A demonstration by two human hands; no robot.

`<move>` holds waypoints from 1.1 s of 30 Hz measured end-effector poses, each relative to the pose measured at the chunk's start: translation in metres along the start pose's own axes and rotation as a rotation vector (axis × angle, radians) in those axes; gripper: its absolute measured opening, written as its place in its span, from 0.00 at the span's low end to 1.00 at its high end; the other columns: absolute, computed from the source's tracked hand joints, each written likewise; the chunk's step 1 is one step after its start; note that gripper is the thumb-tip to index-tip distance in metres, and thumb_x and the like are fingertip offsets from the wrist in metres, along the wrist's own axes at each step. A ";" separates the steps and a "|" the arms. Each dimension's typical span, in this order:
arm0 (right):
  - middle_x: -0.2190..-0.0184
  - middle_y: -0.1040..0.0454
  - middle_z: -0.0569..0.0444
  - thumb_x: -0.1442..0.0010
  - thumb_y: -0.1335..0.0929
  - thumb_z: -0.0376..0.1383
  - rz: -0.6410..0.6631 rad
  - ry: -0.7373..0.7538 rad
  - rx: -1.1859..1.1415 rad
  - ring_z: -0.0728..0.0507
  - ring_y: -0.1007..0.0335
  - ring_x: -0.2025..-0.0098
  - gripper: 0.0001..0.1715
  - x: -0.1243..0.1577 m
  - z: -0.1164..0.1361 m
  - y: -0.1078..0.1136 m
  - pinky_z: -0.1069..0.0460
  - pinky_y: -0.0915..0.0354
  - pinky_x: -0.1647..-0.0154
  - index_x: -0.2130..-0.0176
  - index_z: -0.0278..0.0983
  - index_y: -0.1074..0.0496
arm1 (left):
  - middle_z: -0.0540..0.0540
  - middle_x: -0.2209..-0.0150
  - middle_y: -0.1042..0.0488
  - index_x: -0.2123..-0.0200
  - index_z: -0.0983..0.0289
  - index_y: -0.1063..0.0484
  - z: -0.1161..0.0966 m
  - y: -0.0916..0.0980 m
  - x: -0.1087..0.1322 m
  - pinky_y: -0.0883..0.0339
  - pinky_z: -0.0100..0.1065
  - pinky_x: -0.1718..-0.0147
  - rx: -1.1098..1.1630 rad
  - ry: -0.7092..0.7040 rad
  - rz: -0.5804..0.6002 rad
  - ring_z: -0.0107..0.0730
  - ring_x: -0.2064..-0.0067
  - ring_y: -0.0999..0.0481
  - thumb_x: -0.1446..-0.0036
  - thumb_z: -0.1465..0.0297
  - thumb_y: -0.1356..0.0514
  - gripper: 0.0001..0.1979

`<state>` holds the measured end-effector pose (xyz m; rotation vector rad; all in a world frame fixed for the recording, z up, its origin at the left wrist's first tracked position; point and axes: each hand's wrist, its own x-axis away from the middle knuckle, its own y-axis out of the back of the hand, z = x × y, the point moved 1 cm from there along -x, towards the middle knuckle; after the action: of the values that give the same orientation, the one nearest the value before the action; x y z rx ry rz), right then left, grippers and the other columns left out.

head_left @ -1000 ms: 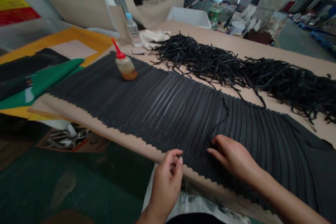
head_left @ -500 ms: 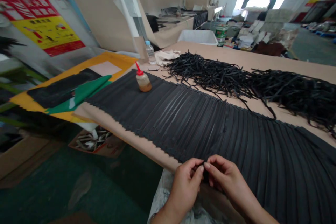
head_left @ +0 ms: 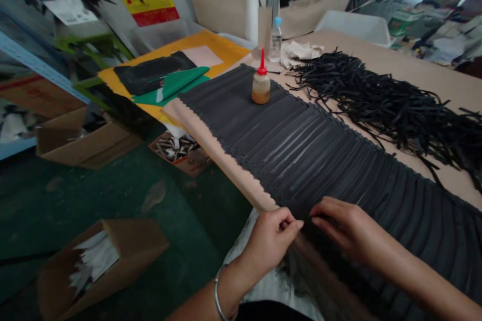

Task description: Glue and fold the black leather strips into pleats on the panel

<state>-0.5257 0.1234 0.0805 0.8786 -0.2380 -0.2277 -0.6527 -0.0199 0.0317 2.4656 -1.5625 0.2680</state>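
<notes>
Black strips (head_left: 244, 125) lie side by side across the table, their ends forming a jagged border, and several carry shiny wet-looking streaks. At the near border my left hand (head_left: 269, 235) is closed, thumb against fingers, on the end of a black strip. A short gap to its right, my right hand (head_left: 344, 218) pinches the same dark material, palm down; the part between the fingertips is mostly hidden. A squeeze bottle (head_left: 261, 88) with a red pointed cap and amber liquid stands upright on the strips, farther away.
Loose black strips (head_left: 395, 95) are heaped along the table's far side. Behind the squeeze bottle stand a clear bottle (head_left: 276, 42) and a crumpled cloth (head_left: 301, 52). Orange sheeting (head_left: 222, 42) covers the left end. Cardboard boxes (head_left: 143, 246) with scraps sit on the green floor.
My view has turned left and down, showing more floor and boxes. My hands, close together before, are now slightly farther apart, still at the near border of the strips.
</notes>
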 end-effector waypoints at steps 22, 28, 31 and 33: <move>0.70 0.23 0.53 0.39 0.35 0.38 -0.023 -0.089 0.157 0.47 0.31 0.72 0.10 -0.113 -0.018 0.000 0.53 0.41 0.70 0.65 0.38 0.25 | 0.54 0.63 0.20 0.53 0.63 0.23 0.033 0.054 -0.007 0.29 0.30 0.61 -0.152 -0.153 -0.257 0.31 0.62 0.22 0.32 0.69 0.45 0.12; 0.71 0.24 0.54 0.39 0.34 0.37 -0.014 -0.084 0.200 0.47 0.32 0.72 0.08 -0.116 -0.020 0.003 0.53 0.42 0.71 0.65 0.38 0.25 | 0.55 0.57 0.20 0.38 0.60 0.33 0.021 0.054 -0.016 0.26 0.38 0.57 -0.703 -0.329 -0.174 0.38 0.57 0.19 0.31 0.75 0.50 0.20; 0.71 0.23 0.54 0.40 0.34 0.37 -0.019 -0.092 0.224 0.47 0.30 0.71 0.08 -0.116 -0.018 0.001 0.53 0.42 0.70 0.65 0.38 0.25 | 0.53 0.63 0.21 0.35 0.58 0.37 0.013 0.052 -0.021 0.27 0.38 0.68 -1.000 -0.278 -0.112 0.40 0.65 0.20 0.32 0.75 0.48 0.24; 0.70 0.23 0.54 0.40 0.34 0.37 -0.019 -0.106 0.239 0.46 0.30 0.70 0.08 -0.116 -0.017 0.000 0.53 0.41 0.69 0.65 0.38 0.25 | 0.51 0.65 0.22 0.35 0.58 0.38 0.009 0.051 -0.024 0.29 0.38 0.72 -1.113 -0.261 -0.099 0.40 0.68 0.21 0.33 0.74 0.46 0.24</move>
<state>-0.6306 0.1701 0.0571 1.1075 -0.3606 -0.2676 -0.7081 -0.0229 0.0213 1.6770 -1.1454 -0.7623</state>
